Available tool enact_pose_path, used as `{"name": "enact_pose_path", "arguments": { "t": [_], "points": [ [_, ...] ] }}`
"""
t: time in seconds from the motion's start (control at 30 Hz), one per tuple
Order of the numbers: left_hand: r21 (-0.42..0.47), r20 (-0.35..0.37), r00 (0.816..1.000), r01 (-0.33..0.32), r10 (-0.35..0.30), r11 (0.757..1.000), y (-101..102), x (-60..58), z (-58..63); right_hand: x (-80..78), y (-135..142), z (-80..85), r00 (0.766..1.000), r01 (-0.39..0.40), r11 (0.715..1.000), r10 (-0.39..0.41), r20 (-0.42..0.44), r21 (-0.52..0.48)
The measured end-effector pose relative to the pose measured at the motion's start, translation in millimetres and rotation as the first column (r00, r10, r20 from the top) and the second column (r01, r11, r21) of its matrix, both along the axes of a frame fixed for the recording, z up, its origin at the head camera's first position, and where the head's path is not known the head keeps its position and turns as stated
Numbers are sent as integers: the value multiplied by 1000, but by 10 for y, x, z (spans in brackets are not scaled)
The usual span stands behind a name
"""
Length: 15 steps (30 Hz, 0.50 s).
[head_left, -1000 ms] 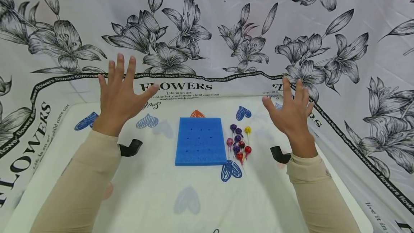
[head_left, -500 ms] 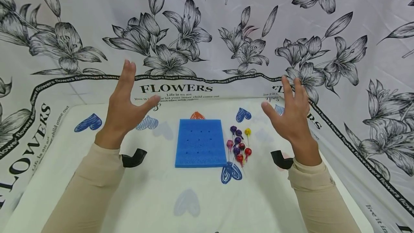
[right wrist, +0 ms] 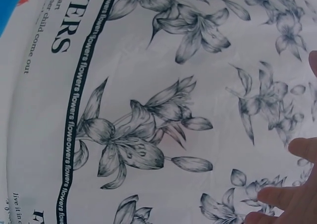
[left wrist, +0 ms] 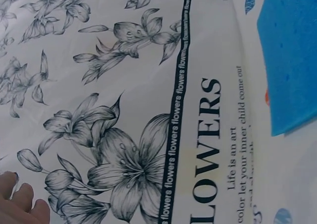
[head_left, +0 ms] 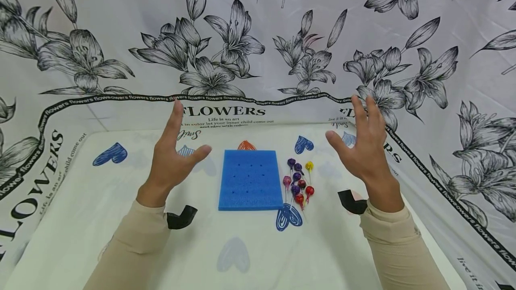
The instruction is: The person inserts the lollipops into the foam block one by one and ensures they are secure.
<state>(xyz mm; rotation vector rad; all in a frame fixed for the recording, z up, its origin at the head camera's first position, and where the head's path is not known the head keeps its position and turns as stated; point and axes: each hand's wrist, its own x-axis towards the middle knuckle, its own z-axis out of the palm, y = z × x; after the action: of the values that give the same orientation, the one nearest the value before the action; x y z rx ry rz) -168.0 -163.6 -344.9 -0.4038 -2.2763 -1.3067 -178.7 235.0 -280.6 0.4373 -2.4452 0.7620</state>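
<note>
A blue foam block [head_left: 251, 180] with several small holes in its top lies mid-table in the head view. Just right of it, several lollipops [head_left: 298, 185] with purple, red, pink and yellow heads lie in a loose cluster. My left hand [head_left: 171, 160] is raised to the left of the block, fingers straight and thumb held apart, holding nothing. Over on the right, beyond the lollipops, my right hand [head_left: 367, 147] is likewise raised with straight, spread fingers and nothing in it. Fingertips show at the lower corner of each wrist view.
A white table [head_left: 193, 254] printed with hearts carries the block and lollipops. Behind it hangs a white cloth [head_left: 266, 48] with black flower drawings and lettering. A black strap piece [head_left: 181, 217] juts from the left cuff, another black strap piece [head_left: 351, 201] from the right.
My left hand has moved right and down toward the block, turning so its spread fingers now overlap edge-on. My right hand has sunk slightly and turned a little. Block and lollipops stay put.
</note>
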Motion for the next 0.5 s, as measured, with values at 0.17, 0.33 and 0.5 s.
{"name": "enact_pose_path", "arguments": {
  "t": [0.17, 0.33, 0.5],
  "points": [
    [31, 62, 997, 51, -53, 998, 105, 46, -269, 18, -10, 10, 1000, -7, 1000, 7, -10, -3],
    [35, 121, 989, 77, -80, 996, 211, 83, -515, 29, -18, 21, 1000, -8, 1000, 8, -24, 7],
    [20, 177, 980, 93, -95, 995, 293, 107, -724, 29, -20, 31, 998, -10, 1000, 12, -60, 27]
  ]
}}
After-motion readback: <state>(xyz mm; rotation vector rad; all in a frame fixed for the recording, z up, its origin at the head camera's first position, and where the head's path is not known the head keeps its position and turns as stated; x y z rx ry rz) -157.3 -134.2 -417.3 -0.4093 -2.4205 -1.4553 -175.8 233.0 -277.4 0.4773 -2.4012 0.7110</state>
